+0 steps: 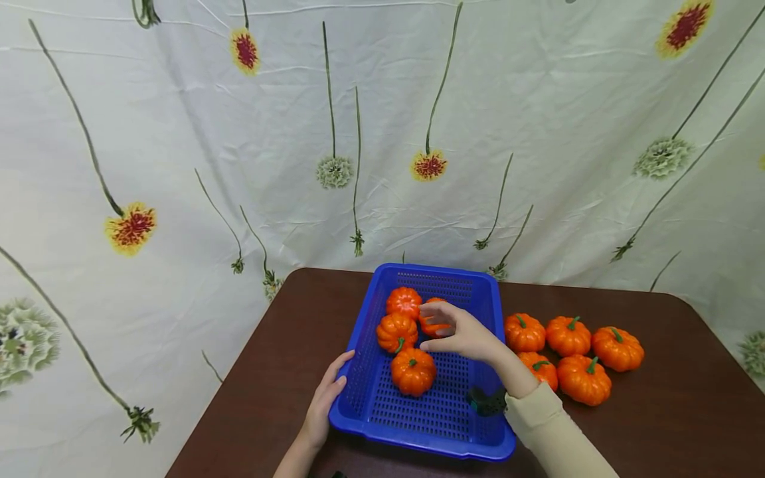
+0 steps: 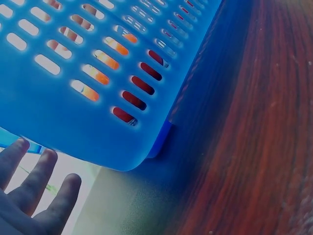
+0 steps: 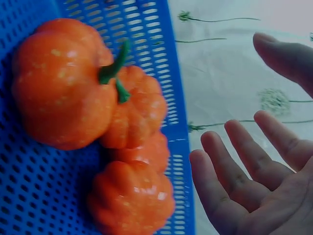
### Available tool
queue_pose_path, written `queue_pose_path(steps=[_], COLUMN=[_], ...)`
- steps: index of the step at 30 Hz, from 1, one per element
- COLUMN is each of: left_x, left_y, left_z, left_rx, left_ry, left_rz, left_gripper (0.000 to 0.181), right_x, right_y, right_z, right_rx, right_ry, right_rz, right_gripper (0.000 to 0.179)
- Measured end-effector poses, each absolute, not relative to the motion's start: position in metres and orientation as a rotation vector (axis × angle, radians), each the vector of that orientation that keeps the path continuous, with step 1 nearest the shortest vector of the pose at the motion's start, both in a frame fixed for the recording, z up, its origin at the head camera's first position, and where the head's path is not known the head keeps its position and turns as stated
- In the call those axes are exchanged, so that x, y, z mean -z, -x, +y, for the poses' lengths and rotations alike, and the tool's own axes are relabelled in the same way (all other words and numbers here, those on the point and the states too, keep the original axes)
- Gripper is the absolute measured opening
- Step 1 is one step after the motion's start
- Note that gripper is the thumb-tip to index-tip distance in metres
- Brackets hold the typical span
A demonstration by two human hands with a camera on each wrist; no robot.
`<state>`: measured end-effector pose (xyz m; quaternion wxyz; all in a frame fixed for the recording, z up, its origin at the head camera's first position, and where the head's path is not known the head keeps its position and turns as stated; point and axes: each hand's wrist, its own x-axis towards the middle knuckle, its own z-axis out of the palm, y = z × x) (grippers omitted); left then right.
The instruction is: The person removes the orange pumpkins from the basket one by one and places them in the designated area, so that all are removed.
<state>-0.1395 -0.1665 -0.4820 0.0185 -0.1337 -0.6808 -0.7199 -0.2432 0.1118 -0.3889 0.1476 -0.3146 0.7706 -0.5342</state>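
Observation:
A blue plastic basket [image 1: 418, 446] with slotted walls holds several small orange pumpkins with green stems. The nearest pumpkin in it [image 1: 414, 372] lies left of the basket's middle. My right hand [image 1: 460, 332] hovers over the basket beside these pumpkins, its fingers spread apart and holding nothing. In the right wrist view, the thumb and fingers of that hand stand apart, with a large-looking pumpkin [image 3: 63, 88] to their left. My left hand [image 1: 323, 405] rests with extended fingers against the basket's left rim. Several of its fingertips appear at the rim in the left wrist view.
To the basket's right, several more pumpkins [image 1: 582, 380] lie grouped on the dark brown table [image 1: 675, 398]. A pale cloth printed with flowers [image 1: 287, 119] hangs behind the table. A dark band [image 1: 487, 401] is on my right wrist.

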Motion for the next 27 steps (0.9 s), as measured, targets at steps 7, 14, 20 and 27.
queue_pose_path(steps=[7, 14, 20, 27], left_x=[0.483, 0.484, 0.483, 0.484], left_y=[0.139, 0.140, 0.139, 0.139], left_z=[-0.166, -0.166, -0.167, -0.166], left_rx=[2.224, 2.218, 2.232, 2.221], left_ry=[0.409, 0.413, 0.392, 0.411], left_rz=[-2.122, -2.118, -2.125, -2.124], left_gripper=[0.044, 0.044, 0.045, 0.045], right_x=[0.403, 0.414, 0.422, 0.427], right_y=[0.248, 0.251, 0.251, 0.251], right_z=[0.101, 0.094, 0.093, 0.091], right_rx=[1.473, 1.357, 1.313, 1.275], right_ry=[0.962, 0.937, 0.903, 0.858], right_rz=[2.158, 2.157, 2.128, 2.110], right_gripper=[0.068, 0.072, 0.071, 0.068])
